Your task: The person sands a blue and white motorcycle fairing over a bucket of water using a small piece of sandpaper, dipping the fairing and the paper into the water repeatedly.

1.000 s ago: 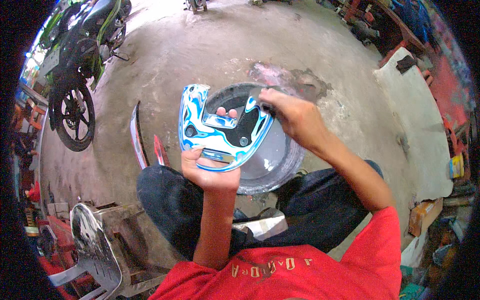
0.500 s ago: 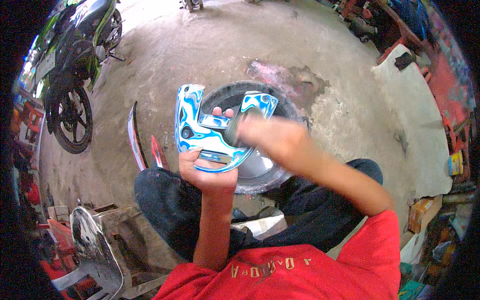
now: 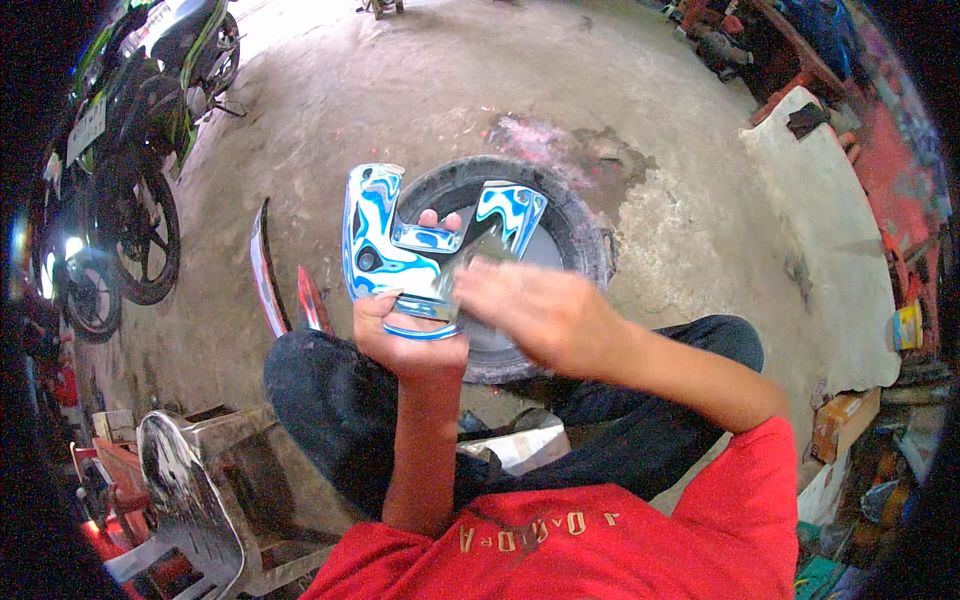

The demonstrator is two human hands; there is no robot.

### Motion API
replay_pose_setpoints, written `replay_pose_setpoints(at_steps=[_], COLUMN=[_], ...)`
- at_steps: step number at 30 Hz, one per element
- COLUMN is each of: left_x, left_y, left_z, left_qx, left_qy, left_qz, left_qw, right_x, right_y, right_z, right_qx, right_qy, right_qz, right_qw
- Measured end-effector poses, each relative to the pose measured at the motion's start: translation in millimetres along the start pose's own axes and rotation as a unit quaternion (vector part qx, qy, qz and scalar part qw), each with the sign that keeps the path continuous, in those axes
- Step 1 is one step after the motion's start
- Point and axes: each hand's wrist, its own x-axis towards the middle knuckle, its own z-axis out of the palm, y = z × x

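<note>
My left hand (image 3: 408, 345) holds a curved motorbike-like panel (image 3: 372, 220) with a glossy white and blue marbled pattern, thumb at its lower edge and fingertips showing through the gap in it. My right hand (image 3: 545, 315) is closed on a dark greyish-green pad (image 3: 475, 250), blurred, pressed on the panel's middle right, hiding part of it. Beneath both hands is a round grey rubber-like basin (image 3: 585, 235) with greyish liquid inside. Two slender trim pieces, one silver and red (image 3: 262, 265), the other red (image 3: 312, 300), lie left of the basin.
A black and green motorcycle (image 3: 160, 120) stands at far left. A metal seat-like frame (image 3: 200, 490) is at lower left. On the right are a pale board (image 3: 830, 230), a cardboard box (image 3: 840, 425) and assorted clutter (image 3: 730, 40). My crossed legs (image 3: 320, 400) frame the basin.
My right hand has moved from the panel's upper right tip down and leftward across its middle with the pad. The panel and my left hand have shifted slightly left.
</note>
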Motion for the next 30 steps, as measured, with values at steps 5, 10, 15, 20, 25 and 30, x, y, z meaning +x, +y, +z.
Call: replay_pose_setpoints(at_steps=[5,10,15,20,25,30], left_x=[-3.8,1.0,-2.3,1.9,0.5,-2.4], left_y=[-0.3,-3.4,0.0,-2.4,-2.2,-4.6], left_z=[8.4,-3.5,6.0,-11.2,-0.9,0.8], left_qx=[-0.035,-0.006,-0.033,-0.024,-0.046,-0.016], left_qy=[0.027,0.005,0.019,-0.010,0.011,0.013], left_qz=[-0.026,-0.009,-0.037,-0.029,-0.039,-0.034], left_qw=[0.999,1.000,0.999,0.999,0.998,0.999], right_x=[9.0,0.5,5.6,1.5,-5.3,-3.6], right_y=[62.7,4.3,53.3,7.3,44.4,29.5], right_z=[-15.3,1.8,-8.4,-1.7,1.6,-4.0], right_qx=[-0.068,-0.028,-0.092,0.004,-0.026,-0.023], right_qy=[0.009,0.024,0.015,-0.009,0.013,0.024], right_qz=[0.191,-0.006,0.173,0.040,0.121,0.065], right_qw=[0.979,0.999,0.981,0.999,0.992,0.997])
